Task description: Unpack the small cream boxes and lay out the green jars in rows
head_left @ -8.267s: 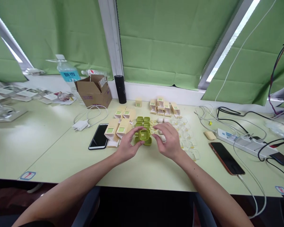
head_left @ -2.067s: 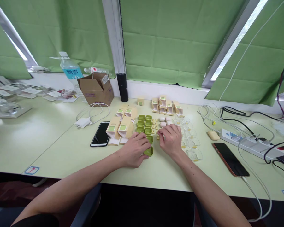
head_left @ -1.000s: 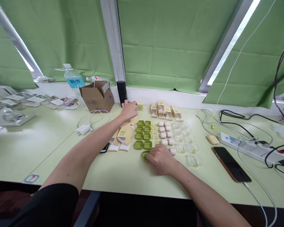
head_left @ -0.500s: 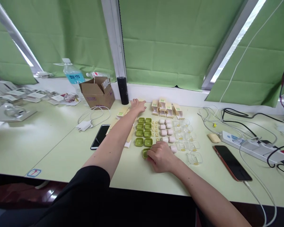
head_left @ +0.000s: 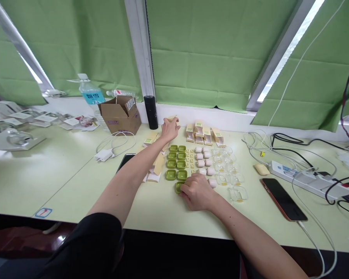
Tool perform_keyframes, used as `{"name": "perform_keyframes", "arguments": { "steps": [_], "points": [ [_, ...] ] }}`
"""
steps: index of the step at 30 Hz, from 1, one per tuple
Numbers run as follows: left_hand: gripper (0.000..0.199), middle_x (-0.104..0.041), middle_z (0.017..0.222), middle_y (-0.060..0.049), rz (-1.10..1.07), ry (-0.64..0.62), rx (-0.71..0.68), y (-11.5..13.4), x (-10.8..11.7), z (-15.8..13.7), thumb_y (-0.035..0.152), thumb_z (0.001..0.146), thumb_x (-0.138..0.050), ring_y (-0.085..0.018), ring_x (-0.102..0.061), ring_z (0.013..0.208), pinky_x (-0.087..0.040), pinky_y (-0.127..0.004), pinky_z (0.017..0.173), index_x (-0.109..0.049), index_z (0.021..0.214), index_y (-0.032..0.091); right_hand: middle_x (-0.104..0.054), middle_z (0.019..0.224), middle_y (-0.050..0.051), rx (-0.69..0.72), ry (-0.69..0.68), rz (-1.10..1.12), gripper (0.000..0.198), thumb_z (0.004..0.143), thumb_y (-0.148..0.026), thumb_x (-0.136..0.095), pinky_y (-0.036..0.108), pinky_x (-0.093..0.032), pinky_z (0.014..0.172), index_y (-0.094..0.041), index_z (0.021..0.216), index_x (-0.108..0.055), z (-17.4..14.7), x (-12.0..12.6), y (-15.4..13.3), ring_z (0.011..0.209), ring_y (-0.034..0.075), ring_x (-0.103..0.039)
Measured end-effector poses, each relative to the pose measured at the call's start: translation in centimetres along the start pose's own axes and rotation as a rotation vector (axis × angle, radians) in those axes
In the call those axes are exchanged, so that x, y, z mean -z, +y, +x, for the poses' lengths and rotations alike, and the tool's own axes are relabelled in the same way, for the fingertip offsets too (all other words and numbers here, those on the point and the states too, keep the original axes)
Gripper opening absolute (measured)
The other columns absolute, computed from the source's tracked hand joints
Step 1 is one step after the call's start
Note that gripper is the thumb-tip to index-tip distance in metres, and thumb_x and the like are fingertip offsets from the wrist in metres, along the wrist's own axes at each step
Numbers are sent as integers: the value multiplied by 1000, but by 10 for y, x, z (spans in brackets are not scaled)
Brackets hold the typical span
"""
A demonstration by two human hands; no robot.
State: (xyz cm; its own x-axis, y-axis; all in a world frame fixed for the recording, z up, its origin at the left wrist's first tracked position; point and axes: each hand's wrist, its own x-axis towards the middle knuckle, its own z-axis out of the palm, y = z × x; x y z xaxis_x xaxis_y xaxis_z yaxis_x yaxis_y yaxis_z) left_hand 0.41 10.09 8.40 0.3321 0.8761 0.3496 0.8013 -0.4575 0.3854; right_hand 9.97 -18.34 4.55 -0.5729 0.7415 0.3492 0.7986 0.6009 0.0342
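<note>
My left hand is stretched to the back of the table, its fingers closed on a small cream cardboard box, mostly hidden behind them. Near the front, my right hand is closed, fingertips gripping the right side of a small green square dish. Beyond that dish stand two columns of matching green dishes. Small yellow pieces lie alongside, then pale pink blocks and clear plastic covers. More cream boxes lie beside my left forearm.
Several open cream boxes stand near the wall. A brown carton, a black cylinder and a water bottle are at the back left. On the right lie a phone, a power strip and loose cables.
My left hand has closed its fingers around the cream box, which now shows above them. The left forearm has shifted slightly left. My right hand stays at the green dish.
</note>
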Motion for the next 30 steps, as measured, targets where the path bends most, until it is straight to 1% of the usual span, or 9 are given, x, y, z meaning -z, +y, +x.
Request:
{"name": "perform_keyframes", "arguments": {
  "steps": [5, 9, 11, 13, 15, 18, 23, 27, 30],
  "points": [
    [24, -49, 122, -14, -502, 235, -139, 7, 28, -35, 34, 100, -47, -26, -45, 120, -52, -37, 92, -48, 122, 24, -59, 59, 0, 43, 158, 15, 23, 86, -32, -59, 32, -19, 59, -19, 67, -57, -1, 3, 2, 55, 14, -44],
    [22, -48, 121, -9, -833, 287, -158, 9, 47, -77, 41, 98, -47, -19, -53, 97, -56, -33, 80, -44, 115, 27, -55, 58, 0, 63, 355, 6, 24, 91, -30, -55, 33, -21, 57, -20, 70, -58, 0, 8, 5, 56, 15, -44],
    [27, -49, 120, -7, -1008, 226, -166, 9, 55, -102, 45, 96, -50, -17, -55, 91, -57, -33, 77, -43, 117, 29, -56, 59, 0, 52, 443, 1, 21, 93, -28, -54, 34, -22, 56, -20, 74, -61, 0, 10, 6, 56, 16, -44],
    [35, -54, 116, -5, -1138, 95, -141, 10, 63, -128, 48, 96, -49, -18, -58, 91, -57, -35, 78, -39, 126, 33, -58, 61, 1, 26, 527, 2, 15, 92, -25, -55, 34, -25, 56, -19, 82, -64, 0, 11, 6, 57, 16, -46],
    [47, -58, 121, -6, -1203, -28, -102, 10, 69, -151, 52, 96, -46, -20, -62, 93, -56, -37, 78, -31, 138, 37, -60, 64, 2, -12, 605, 11, 11, 92, -23, -55, 34, -28, 55, -19, 92, -66, 0, 12, 7, 58, 17, -48],
    [59, -62, 126, -8, -1262, -178, -34, 9, 75, -174, 58, 95, -44, -22, -66, 94, -56, -38, 75, -23, 147, 38, -63, 71, 4, -72, 715, 60, 18, 91, -18, -55, 33, -35, 56, -18, 107, -64, 1, 11, 8, 62, 19, -53],
    [52, -65, 123, -10, -1352, -373, 103, 8, 71, -189, 57, 92, -49, -24, -66, 90, -54, -35, 66, -41, 136, 30, -68, 98, 11, -190, 767, 210, 36, 91, -18, -57, 37, -51, 65, -21, 127, -56, 2, 8, 10, 86, 25, -64],
    [47, -67, 113, -9, -1334, -395, 82, 10, 64, -195, 54, 88, -55, -24, -64, 90, -50, -34, 69, -53, 125, 25, -63, 117, 16, -246, 745, 305, 43, 92, -25, -59, 39, -55, 68, -21, 135, -52, 1, 9, 6, 98, 28, -65],
    [39, -67, 104, -7, -1351, -423, 62, 12, 59, -199, 48, 84, -59, -24, -63, 87, -47, -33, 70, -59, 114, 23, -62, 124, 17, -233, 720, 382, 45, 94, -28, -56, 40, -55, 68, -21, 138, -50, 1, 13, 2, 101, 29, -65]
  ]
}}
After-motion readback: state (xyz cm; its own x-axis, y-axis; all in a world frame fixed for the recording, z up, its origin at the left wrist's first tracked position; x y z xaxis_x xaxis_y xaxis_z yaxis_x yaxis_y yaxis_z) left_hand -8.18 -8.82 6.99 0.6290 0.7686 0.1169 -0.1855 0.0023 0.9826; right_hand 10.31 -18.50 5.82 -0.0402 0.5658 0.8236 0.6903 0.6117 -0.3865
